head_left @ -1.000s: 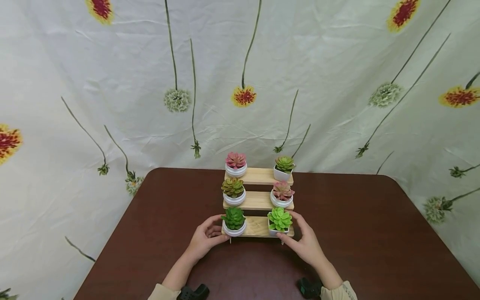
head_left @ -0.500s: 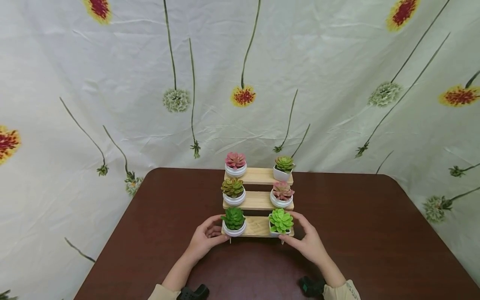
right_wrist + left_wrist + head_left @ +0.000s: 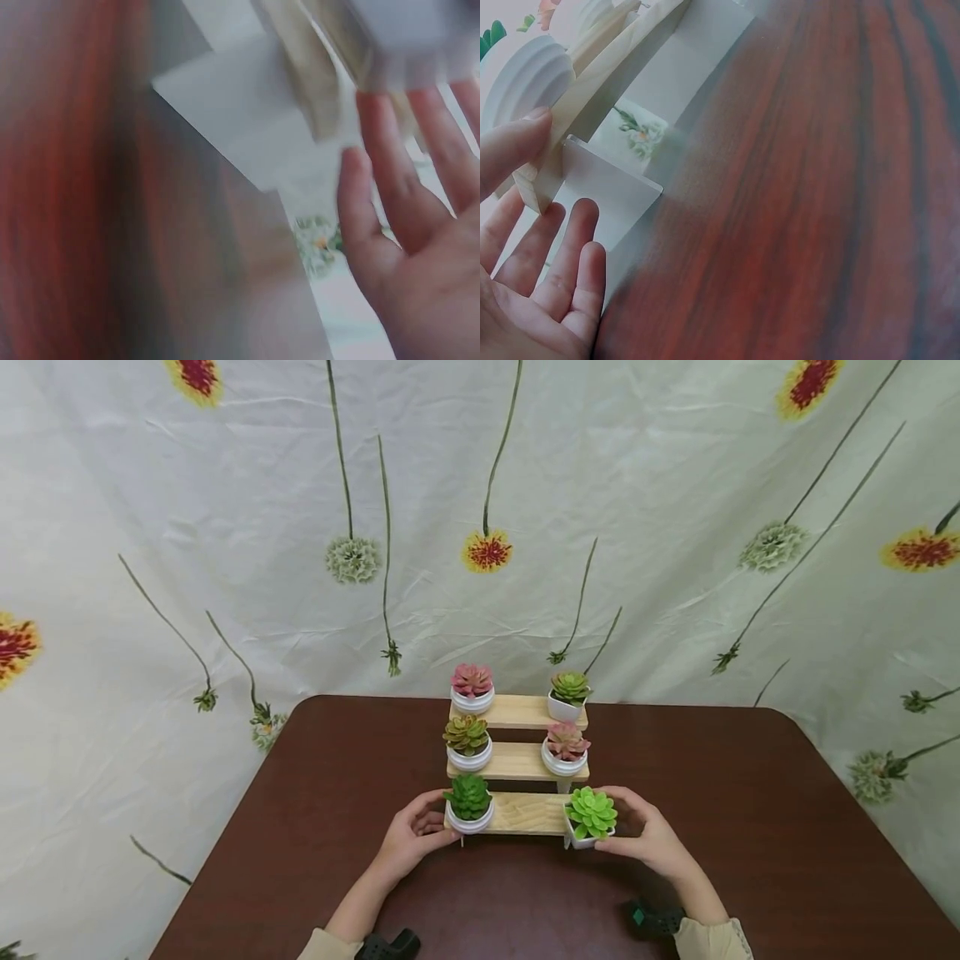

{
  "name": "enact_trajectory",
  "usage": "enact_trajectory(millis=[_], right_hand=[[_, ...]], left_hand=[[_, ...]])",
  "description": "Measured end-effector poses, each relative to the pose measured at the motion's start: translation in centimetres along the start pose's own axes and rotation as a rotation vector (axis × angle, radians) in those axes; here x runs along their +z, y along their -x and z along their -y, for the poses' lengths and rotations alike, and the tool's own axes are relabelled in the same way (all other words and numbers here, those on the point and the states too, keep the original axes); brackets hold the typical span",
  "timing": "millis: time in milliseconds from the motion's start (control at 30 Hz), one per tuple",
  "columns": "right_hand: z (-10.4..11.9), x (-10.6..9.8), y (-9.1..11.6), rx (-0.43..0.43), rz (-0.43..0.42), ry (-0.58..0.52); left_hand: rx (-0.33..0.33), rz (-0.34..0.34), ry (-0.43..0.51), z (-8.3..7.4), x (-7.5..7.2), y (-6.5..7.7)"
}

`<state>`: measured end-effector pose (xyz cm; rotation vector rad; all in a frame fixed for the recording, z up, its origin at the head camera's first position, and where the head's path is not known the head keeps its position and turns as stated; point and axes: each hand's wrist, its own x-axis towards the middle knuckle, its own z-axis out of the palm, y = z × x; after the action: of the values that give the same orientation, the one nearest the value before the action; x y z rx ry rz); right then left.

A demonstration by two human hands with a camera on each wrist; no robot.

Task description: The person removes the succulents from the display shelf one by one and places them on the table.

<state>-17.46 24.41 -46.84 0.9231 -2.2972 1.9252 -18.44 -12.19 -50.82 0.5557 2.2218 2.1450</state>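
A three-step wooden plant stand (image 3: 517,812) bears small potted succulents at both ends of its steps. My right hand (image 3: 651,835) grips the white square pot of a bright green succulent (image 3: 591,812), thumb in front and fingers behind; the pot overlaps the right end of the bottom step. In the right wrist view that white pot (image 3: 427,45) is blurred above the fingers. At the left end my left hand (image 3: 408,837) holds the round white pot of a dark green succulent (image 3: 469,797) between thumb and index finger, the other fingers loosely bent beside the step.
On the middle step sit an olive-green succulent (image 3: 467,737) and a pink one (image 3: 566,745). The top step carries a pink succulent (image 3: 472,683) and a green one (image 3: 569,692). Under everything is a dark brown table (image 3: 360,743); a flower-print cloth (image 3: 420,510) hangs behind it.
My right hand has moved right and slightly nearer, carrying the bright green succulent from the bottom step out past its right end. The left hand stays in place.
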Motion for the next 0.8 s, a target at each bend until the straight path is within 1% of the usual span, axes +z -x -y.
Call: enact_trajectory(millis=[67,133,200,300,400,533,800], right_hand=[[0.0,-0.7,0.3,0.002,0.041,-0.087],[-0.1,-1.4,0.6,0.01,0.059,-0.151],[-0.2,-2.1,0.8,0.014,0.064,-0.189],[-0.4,-2.8,1.2,0.022,0.05,-0.213],[-0.7,-3.4,1.6,0.028,0.017,-0.218],[-1.1,-3.7,1.9,0.076,-0.044,-0.189],[-2.0,-3.8,2.1,0.153,-0.088,-0.104]], left_hand=[[-0.006,0.0,-0.001,0.0,0.0,0.0],[0.0,0.001,0.002,0.0,0.0,0.0],[0.01,-0.001,0.002,0.0,0.0,0.0],[0.013,-0.003,0.006,0.0,0.0,0.0],[-0.011,-0.002,0.006,-0.1,0.0,0.1],[-0.031,0.004,0.014,-0.2,0.0,0.0],[-0.038,0.004,0.016,-0.2,-0.1,0.0]])
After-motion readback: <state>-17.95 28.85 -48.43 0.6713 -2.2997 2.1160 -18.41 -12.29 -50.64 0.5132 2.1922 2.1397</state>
